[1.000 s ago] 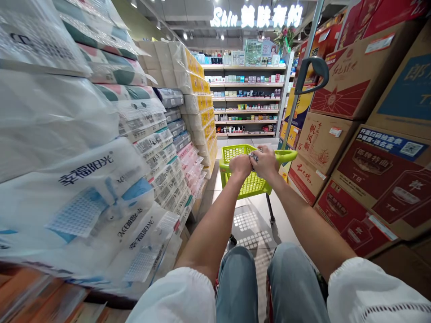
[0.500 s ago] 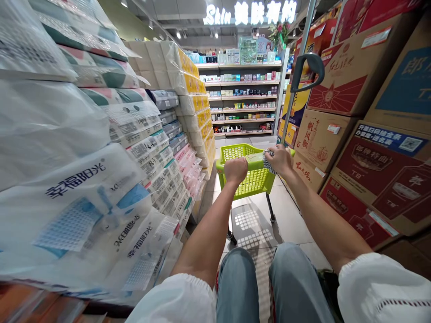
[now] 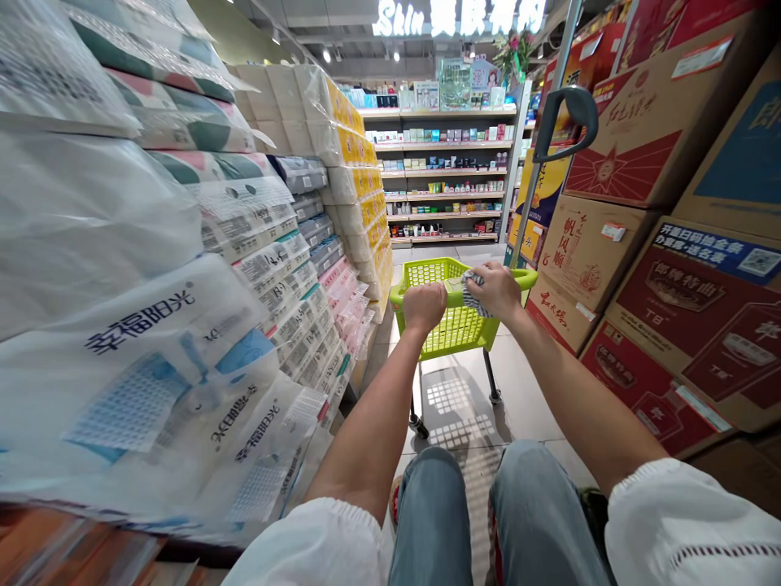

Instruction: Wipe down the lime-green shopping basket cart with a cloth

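A lime-green shopping cart [image 3: 455, 330] stands on the tiled aisle floor ahead of me. My left hand [image 3: 425, 305] is a fist wrapped round the cart's near rim. My right hand [image 3: 497, 290] presses a striped grey cloth [image 3: 469, 291] against the same rim, fingers curled over it. Both arms are stretched forward. My knees in blue jeans [image 3: 488, 521] show at the bottom.
Tall stacks of plastic-wrapped tissue packs [image 3: 183, 309] wall the left side. Stacked cardboard boxes [image 3: 659, 268] line the right, with a grey-handled pole [image 3: 558, 134] leaning by them. Shelves of small products [image 3: 445, 179] close the aisle's far end.
One second ago my hands were close together on the rim. My right hand slid right with the cloth, then came back a little toward the middle. The left hand stayed gripping.
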The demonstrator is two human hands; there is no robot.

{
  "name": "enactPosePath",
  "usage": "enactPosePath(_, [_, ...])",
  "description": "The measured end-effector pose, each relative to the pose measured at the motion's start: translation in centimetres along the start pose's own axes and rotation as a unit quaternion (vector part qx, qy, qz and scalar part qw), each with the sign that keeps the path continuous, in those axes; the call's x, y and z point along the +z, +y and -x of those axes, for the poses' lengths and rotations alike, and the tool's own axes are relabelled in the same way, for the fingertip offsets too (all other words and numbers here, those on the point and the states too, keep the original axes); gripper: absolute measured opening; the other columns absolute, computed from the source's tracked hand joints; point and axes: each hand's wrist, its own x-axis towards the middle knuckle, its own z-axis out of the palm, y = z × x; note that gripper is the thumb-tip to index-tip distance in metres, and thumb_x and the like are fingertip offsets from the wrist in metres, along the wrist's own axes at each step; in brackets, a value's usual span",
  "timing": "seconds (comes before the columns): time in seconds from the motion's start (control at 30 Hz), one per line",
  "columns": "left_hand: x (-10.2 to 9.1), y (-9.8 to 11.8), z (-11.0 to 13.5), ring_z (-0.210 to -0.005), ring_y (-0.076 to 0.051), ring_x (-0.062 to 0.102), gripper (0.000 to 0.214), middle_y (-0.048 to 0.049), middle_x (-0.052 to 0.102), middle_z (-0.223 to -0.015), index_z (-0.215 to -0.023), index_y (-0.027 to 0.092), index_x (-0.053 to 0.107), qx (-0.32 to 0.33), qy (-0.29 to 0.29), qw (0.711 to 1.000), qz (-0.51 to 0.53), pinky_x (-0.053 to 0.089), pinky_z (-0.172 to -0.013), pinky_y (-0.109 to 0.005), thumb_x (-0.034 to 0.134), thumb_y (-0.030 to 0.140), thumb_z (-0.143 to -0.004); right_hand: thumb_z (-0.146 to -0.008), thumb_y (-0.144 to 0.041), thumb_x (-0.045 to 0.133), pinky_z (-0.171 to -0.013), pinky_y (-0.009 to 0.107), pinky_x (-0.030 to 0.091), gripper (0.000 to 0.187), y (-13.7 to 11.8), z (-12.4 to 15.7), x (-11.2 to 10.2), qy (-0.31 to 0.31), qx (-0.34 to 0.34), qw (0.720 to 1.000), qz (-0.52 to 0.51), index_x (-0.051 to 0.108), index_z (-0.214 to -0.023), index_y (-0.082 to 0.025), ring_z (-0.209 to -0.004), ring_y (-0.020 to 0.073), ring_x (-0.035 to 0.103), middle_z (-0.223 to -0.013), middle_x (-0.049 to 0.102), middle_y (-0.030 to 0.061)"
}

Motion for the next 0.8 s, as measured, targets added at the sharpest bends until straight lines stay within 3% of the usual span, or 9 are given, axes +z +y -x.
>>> enactPosePath(0.1, [0.3, 0.1, -0.1, -0.076, -0.021, 0.064, 0.056, -0.0114, 0.07, -0.085, -0.08, 0.013, 0.067, -0.006, 0.005, 1.0, 0.004, 0.04, -0.069, -0.032, 0.019, 0.036, -0.099, -0.089, -0.046, 0.042, -0.073, 0.033, 0.044, 0.04, 2.3, -0.6, -0.4, 0.028, 0.063, 0.998, 0.005, 0.065, -0.117, -0.029, -0.103, 0.0259, 0.051, -0.121, 0.059, 0.0056])
enactPosePath(0.2, [0.5, 0.3, -0.1, -0.074, -0.021, 0.064, 0.055, -0.011, 0.07, -0.082, -0.079, 0.014, 0.067, -0.013, 0.011, 1.0, 0.006, 0.039, -0.068, -0.032, 0.02, 0.035, -0.098, -0.089, -0.045, 0.041, -0.074, 0.035, 0.045, 0.041, 2.3, -0.4, -0.5, 0.043, 0.085, 0.995, 0.013, 0.065, -0.118, -0.028, -0.104, 0.0281, 0.05, -0.12, 0.058, 0.0071])
enactPosePath(0.3, [0.4, 0.5, 0.0, -0.072, -0.021, 0.063, 0.054, -0.0106, 0.069, -0.081, -0.078, 0.014, 0.067, -0.02, 0.017, 1.0, 0.007, 0.038, -0.067, -0.033, 0.02, 0.032, -0.098, -0.089, -0.045, 0.041, -0.076, 0.037, 0.045, 0.042, -0.3, 0.3, -0.1, 0.03, 0.062, 0.997, 0.03, 0.065, -0.118, -0.027, -0.105, 0.0289, 0.049, -0.121, 0.058, 0.0081])
enactPosePath(0.43, [-0.1, 0.2, 0.0, -0.077, -0.022, 0.064, 0.043, -0.011, 0.07, -0.084, -0.081, 0.014, 0.067, -0.009, 0.006, 1.0, 0.013, 0.038, -0.068, -0.032, 0.029, 0.028, -0.095, -0.09, -0.046, 0.04, -0.082, 0.037, 0.044, 0.04, -4.9, 1.3, 0.8, -0.003, -0.019, 0.999, 0.04, 0.066, -0.115, -0.029, -0.109, 0.0279, 0.046, -0.127, 0.055, 0.0066])
enactPosePath(0.53, [-0.4, -0.4, 0.1, -0.078, -0.022, 0.064, 0.04, -0.0116, 0.071, -0.085, -0.082, 0.014, 0.067, 0.0, -0.007, 1.0, 0.0, 0.037, -0.067, -0.032, 0.031, 0.027, -0.094, -0.09, -0.047, 0.04, -0.083, 0.037, 0.044, 0.038, -6.1, 1.3, 0.9, -0.01, -0.049, 0.998, 0.044, 0.066, -0.115, -0.031, -0.111, 0.0273, 0.045, -0.127, 0.055, 0.0057])
enactPosePath(0.67, [-0.3, -1.7, 0.2, -0.076, -0.019, 0.064, 0.053, -0.0098, 0.071, -0.085, -0.081, 0.015, 0.067, 0.006, 0.0, 1.0, -0.024, 0.036, -0.066, -0.03, 0.021, 0.034, -0.098, -0.089, -0.047, 0.042, -0.076, 0.033, 0.045, 0.037, -4.1, 0.5, 0.1, -0.028, -0.047, 0.998, 0.038, 0.066, -0.114, -0.032, -0.101, 0.0241, 0.051, -0.121, 0.059, 0.004])
enactPosePath(0.8, [-0.1, -3.2, 0.4, -0.071, -0.017, 0.063, 0.06, -0.0081, 0.071, -0.083, -0.079, 0.017, 0.068, 0.002, 0.009, 1.0, -0.029, 0.036, -0.064, -0.029, 0.016, 0.039, -0.098, -0.09, -0.047, 0.041, -0.074, 0.032, 0.046, 0.039, -1.4, -0.1, -0.8, -0.023, 0.013, 0.999, 0.029, 0.066, -0.115, -0.031, -0.102, 0.0246, 0.053, -0.121, 0.06, 0.004])
